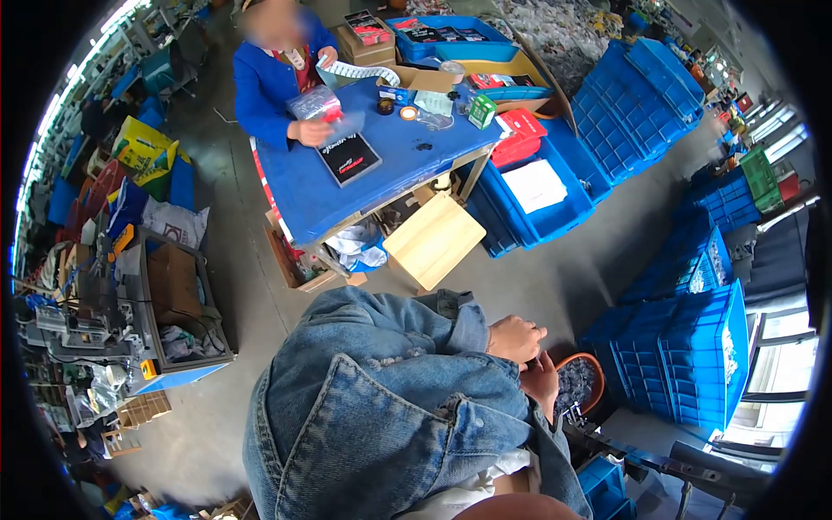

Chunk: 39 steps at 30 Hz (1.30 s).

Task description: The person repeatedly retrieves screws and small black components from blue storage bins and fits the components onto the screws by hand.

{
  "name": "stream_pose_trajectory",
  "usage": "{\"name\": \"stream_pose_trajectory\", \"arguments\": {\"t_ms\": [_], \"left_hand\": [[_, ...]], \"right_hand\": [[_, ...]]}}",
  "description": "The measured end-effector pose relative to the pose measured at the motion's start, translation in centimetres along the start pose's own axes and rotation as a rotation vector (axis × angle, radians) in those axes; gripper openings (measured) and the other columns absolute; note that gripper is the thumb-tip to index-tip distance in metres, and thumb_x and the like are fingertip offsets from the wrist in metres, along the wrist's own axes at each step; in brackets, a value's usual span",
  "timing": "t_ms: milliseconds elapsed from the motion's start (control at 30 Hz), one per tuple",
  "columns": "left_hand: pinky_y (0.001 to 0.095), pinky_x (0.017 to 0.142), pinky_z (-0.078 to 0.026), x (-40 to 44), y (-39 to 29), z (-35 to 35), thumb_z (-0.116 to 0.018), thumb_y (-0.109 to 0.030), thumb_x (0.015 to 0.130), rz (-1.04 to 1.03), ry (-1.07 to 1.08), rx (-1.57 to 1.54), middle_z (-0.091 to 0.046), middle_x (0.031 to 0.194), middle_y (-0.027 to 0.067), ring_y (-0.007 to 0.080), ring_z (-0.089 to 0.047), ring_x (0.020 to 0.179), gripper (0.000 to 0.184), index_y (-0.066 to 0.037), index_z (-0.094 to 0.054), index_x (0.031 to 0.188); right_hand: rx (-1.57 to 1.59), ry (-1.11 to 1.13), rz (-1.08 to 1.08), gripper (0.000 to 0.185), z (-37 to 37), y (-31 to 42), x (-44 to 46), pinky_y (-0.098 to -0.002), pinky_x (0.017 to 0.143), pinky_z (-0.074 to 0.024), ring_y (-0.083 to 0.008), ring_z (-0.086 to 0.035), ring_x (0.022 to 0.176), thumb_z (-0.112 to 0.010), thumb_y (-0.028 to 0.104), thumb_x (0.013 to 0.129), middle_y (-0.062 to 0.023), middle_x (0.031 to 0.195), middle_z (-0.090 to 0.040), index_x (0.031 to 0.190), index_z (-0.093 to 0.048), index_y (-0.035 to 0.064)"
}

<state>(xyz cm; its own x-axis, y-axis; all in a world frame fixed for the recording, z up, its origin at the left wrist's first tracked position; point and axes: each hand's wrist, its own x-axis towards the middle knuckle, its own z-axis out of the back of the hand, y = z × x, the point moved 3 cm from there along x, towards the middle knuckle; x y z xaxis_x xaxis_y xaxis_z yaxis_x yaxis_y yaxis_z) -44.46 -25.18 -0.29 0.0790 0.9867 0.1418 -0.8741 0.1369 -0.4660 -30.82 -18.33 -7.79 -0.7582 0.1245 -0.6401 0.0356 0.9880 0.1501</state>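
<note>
Orange tub (599,379) of grey pieces (571,386), just beside both hands' curled fingers (532,334), grip unclear

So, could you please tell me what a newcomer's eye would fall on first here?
Probably the denim jacket filling the bottom middle, with the wearer's left hand and right hand close together near an orange-rimmed tub. Next, perhaps, the blue-topped table at upper centre, with a person in blue at its left side. The large blue crates at upper right would likely stand out too.
</note>
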Motion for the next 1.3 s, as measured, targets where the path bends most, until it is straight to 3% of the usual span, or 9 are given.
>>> {"name": "stream_pose_trajectory", "arguments": {"t_ms": [100,367,533,567,700,833,1000,1100,1300], "left_hand": [[0.0396,0.07,-0.051,-0.4,0.2,0.4,-0.067,-0.026,0.066,0.034,0.01,-0.002,-0.055,0.092,0.0116,0.0268,-0.059,0.088,0.025,-0.002,-0.065,0.075],[0.0387,0.069,-0.052,-0.9,0.5,0.8,-0.066,-0.024,0.066,0.032,-0.024,0.019,-0.056,0.09,0.0108,0.0257,-0.059,0.088,0.024,-0.004,-0.065,0.079],[0.0354,0.066,-0.051,-0.9,0.5,0.8,-0.066,-0.024,0.066,-0.02,-0.115,0.088,-0.055,0.087,0.0072,0.0225,-0.058,0.085,0.021,-0.006,-0.065,0.077],[0.0347,0.066,-0.051,-0.8,0.5,0.9,-0.066,-0.024,0.066,-0.037,-0.143,0.088,-0.055,0.087,0.0065,0.022,-0.058,0.085,0.02,-0.007,-0.064,0.076],[0.0331,0.065,-0.05,-0.9,0.2,1.9,-0.067,-0.025,0.067,-0.092,-0.261,0.096,-0.053,0.084,0.0047,0.0211,-0.056,0.085,0.018,-0.008,-0.062,0.072],[0.0348,0.067,-0.049,-0.7,0.5,2.0,-0.067,-0.028,0.069,-0.124,-0.239,0.109,-0.053,0.087,0.0061,0.0224,-0.056,0.087,0.022,-0.009,-0.061,0.08],[0.0376,0.068,-0.048,-0.7,0.0,1.4,-0.067,-0.031,0.072,-0.122,-0.131,0.025,-0.053,0.093,0.0079,0.0247,-0.055,0.09,0.028,-0.013,-0.06,0.092],[0.0356,0.066,-0.049,-0.4,0.2,1.1,-0.067,-0.029,0.072,-0.144,-0.141,0.003,-0.053,0.089,0.0069,0.0234,-0.057,0.085,0.025,-0.013,-0.061,0.09],[0.0351,0.062,-0.049,0.1,-0.2,1.6,-0.07,-0.024,0.07,-0.111,-0.136,0.001,-0.053,0.085,0.0057,0.0219,-0.057,0.081,0.024,-0.01,-0.062,0.088]], "right_hand": [[0.054,0.036,-0.049,0.042,0.9,0.2,0.5,-0.0465,0.093,-0.0389,-0.0322,-0.054,0.101,-0.037,0.038,0.093,-0.0134,0.11,-0.058,0.112,-0.053,0.0049],[0.059,0.128,-0.028,0.039,3.0,0.9,1.8,-0.0457,0.093,-0.0391,-0.0306,-0.054,0.102,-0.038,0.034,0.094,-0.0132,0.11,-0.059,0.112,-0.054,0.0037],[0.024,0.116,-0.006,0.035,0.1,-0.1,1.1,-0.0433,0.092,-0.0406,-0.0288,-0.056,0.1,-0.038,0.03,0.094,-0.0121,0.106,-0.061,0.107,-0.057,0.0035],[-0.04,-0.068,0.1,0.029,-1.2,-0.4,0.4,-0.0334,0.077,-0.0494,-0.0205,-0.059,0.084,-0.035,0.025,0.094,-0.0078,0.092,-0.06,0.095,-0.054,0.0029],[0.003,-0.026,0.15,0.03,-0.9,-0.3,0.3,-0.0342,0.08,-0.0498,-0.02,-0.059,0.084,-0.036,0.027,0.094,-0.0078,0.092,-0.06,0.097,-0.054,0.0025],[0.064,-0.009,0.149,0.033,-2.6,-0.8,-0.4,-0.0343,0.082,-0.0498,-0.0202,-0.059,0.085,-0.035,0.029,0.094,-0.0078,0.092,-0.06,0.097,-0.055,0.0025],[0.197,-0.058,0.187,0.035,-1.7,-1.0,-0.1,-0.0364,0.071,-0.0465,-0.022,-0.056,0.082,-0.033,0.03,0.096,-0.0083,0.088,-0.06,0.093,-0.056,0.0031],[0.201,-0.026,0.217,0.025,-1.9,-1.1,0.3,-0.0326,0.079,-0.0439,-0.0206,-0.055,0.085,-0.041,0.024,0.093,-0.0047,0.086,-0.061,0.087,-0.058,0.0067],[0.199,0.001,0.203,0.026,-1.9,-1.1,0.5,-0.0325,0.078,-0.0442,-0.0206,-0.055,0.085,-0.04,0.024,0.093,-0.0045,0.085,-0.06,0.084,-0.057,0.0066]]}}
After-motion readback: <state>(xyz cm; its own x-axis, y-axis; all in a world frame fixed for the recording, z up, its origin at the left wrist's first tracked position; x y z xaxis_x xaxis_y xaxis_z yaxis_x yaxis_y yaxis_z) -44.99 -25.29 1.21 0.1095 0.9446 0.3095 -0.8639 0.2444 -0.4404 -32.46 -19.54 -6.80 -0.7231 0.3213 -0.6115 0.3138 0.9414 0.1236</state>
